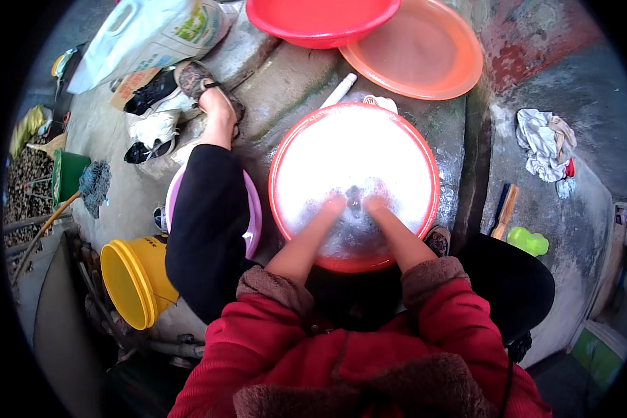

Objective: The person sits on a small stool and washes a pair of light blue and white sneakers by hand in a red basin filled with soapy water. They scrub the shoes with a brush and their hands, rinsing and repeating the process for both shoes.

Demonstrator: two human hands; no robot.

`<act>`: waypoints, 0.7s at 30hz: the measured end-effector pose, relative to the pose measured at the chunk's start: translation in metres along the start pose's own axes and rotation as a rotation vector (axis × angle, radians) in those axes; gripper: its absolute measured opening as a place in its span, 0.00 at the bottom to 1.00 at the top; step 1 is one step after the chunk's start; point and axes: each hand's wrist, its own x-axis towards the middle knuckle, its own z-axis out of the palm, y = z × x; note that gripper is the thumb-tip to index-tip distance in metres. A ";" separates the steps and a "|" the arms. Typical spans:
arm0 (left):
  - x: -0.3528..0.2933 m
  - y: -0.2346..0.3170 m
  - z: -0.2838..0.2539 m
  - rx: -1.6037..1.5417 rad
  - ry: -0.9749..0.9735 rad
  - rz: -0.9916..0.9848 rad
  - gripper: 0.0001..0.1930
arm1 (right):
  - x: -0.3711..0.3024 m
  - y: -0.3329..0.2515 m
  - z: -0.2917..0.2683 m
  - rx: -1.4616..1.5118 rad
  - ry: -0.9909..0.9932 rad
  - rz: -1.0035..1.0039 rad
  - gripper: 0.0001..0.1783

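Observation:
A round red basin (432, 157) full of white suds stands on the ground between my legs. Both my forearms reach down into it, sleeves rolled up. My left hand (336, 203) goes under the foam at the wrist, and my right hand (376, 202) is sunk beside it, a short gap apart. The fingers of both are hidden, so whether they hold anything does not show. Between the wrists the foam is thinner and a small dark patch of water or cloth shows through. Toward the near side of the basin the suds turn greyish.
Beyond the basin are a red tub (320, 31) and an orange-red basin (425, 52). Left lie a pink basin (255, 216), a yellow bucket (136, 279), shoes (153, 132) and a large bag (160, 38). Right are crumpled cloths (545, 143), a brush (506, 209) and a green object (527, 241).

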 end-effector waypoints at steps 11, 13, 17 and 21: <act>-0.120 0.070 -0.071 -0.120 0.641 0.218 0.60 | -0.116 -0.035 -0.038 0.179 0.670 -0.192 0.60; -0.134 0.070 -0.071 -0.166 0.633 0.225 0.61 | -0.131 -0.036 -0.032 0.177 0.758 -0.249 0.60; -0.149 0.070 -0.070 -0.175 0.662 0.229 0.60 | -0.140 -0.030 -0.025 0.190 0.776 -0.286 0.61; -0.151 0.061 -0.064 -0.098 0.678 0.232 0.58 | -0.143 -0.024 -0.013 0.197 0.730 -0.276 0.60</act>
